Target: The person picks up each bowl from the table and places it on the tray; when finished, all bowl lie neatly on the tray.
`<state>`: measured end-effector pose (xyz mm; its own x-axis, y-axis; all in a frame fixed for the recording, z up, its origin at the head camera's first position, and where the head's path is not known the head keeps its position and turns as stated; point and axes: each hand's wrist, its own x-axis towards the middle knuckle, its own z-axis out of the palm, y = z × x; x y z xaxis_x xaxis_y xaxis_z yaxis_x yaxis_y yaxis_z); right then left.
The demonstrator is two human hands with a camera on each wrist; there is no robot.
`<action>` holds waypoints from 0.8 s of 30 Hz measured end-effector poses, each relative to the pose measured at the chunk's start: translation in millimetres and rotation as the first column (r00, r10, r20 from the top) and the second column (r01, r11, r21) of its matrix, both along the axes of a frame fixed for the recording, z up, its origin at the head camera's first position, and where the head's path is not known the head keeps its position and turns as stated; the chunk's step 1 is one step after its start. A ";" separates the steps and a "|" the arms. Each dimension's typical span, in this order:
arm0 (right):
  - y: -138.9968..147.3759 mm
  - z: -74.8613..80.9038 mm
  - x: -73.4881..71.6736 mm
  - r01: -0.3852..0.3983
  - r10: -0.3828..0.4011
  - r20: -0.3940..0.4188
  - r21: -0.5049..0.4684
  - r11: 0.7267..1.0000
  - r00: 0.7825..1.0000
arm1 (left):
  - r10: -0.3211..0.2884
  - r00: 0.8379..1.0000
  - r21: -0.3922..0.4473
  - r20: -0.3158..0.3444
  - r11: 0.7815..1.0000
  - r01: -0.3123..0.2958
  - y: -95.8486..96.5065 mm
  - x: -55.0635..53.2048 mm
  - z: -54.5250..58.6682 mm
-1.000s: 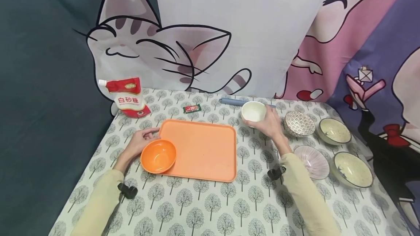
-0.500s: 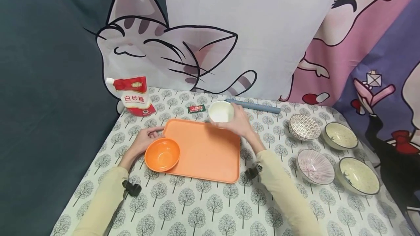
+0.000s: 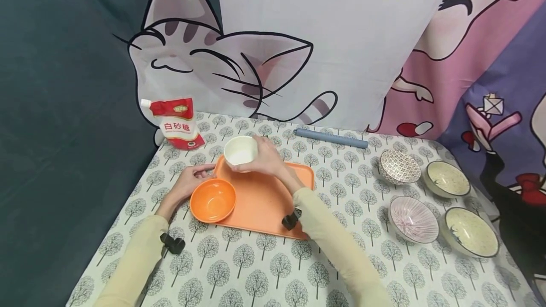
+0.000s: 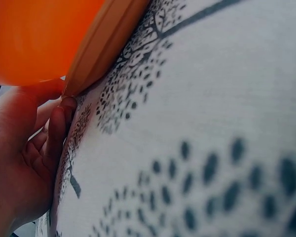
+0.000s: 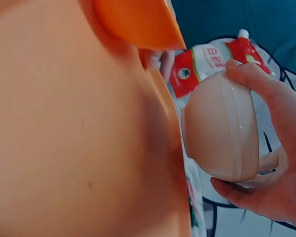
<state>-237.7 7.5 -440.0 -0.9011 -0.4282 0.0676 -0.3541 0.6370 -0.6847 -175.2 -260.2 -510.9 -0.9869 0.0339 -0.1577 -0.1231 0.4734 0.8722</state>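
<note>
A small white bowl [image 3: 240, 149] hangs over the far left part of the orange tray [image 3: 264, 198], tilted a little. My right hand [image 3: 268, 156] grips it from the right; in the right wrist view the thumb and fingers spread around the bowl [image 5: 217, 128] near its rim. An orange bowl [image 3: 213, 201] sits at the tray's left end, overlapping its edge. My left hand [image 3: 186, 185] is at the tray's left edge beside that bowl. In the left wrist view the fingertips pinch the tray's edge [image 4: 103, 44], partly hidden under the orange bowl.
A red and white sugar pouch [image 3: 179, 124] stands at the back left. A grey-blue rod [image 3: 330, 138] lies near the back cloth. On the right are a brown-patterned bowl [image 3: 399, 167], a pink-striped bowl [image 3: 413, 219] and two pale green bowls [image 3: 448, 179]. A small green packet is mostly hidden behind my right hand.
My right hand has carried the white bowl leftward, from beside the rod to above the tray's far left part. The left hand and the orange bowl have stayed in place.
</note>
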 end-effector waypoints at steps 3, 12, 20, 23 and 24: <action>-14.3 -5.1 -2.2 -0.036 0.036 -0.008 0.019 0.999 0.999 | 0.003 1.000 -0.024 0.000 1.000 -0.003 -1.4 -0.5 -1.4; -44.5 -14.3 -6.0 -0.104 0.105 -0.016 0.071 0.992 0.994 | 0.002 1.000 -0.048 0.002 0.999 -0.002 -2.0 -3.3 -1.0; -48.1 -17.9 -6.6 -0.114 0.114 -0.004 0.074 0.991 0.993 | -0.003 1.000 -0.062 0.011 0.998 0.004 -2.6 -4.7 -1.2; -46.4 -18.1 -4.5 -0.130 0.128 0.024 0.068 0.989 0.991 | -0.009 1.000 -0.064 0.006 0.998 0.009 -2.6 -4.0 -2.8; -45.6 -17.8 -3.5 -0.134 0.132 0.030 0.064 0.989 0.991 | -0.006 1.000 -0.057 0.007 0.998 0.006 -2.8 -3.6 -3.5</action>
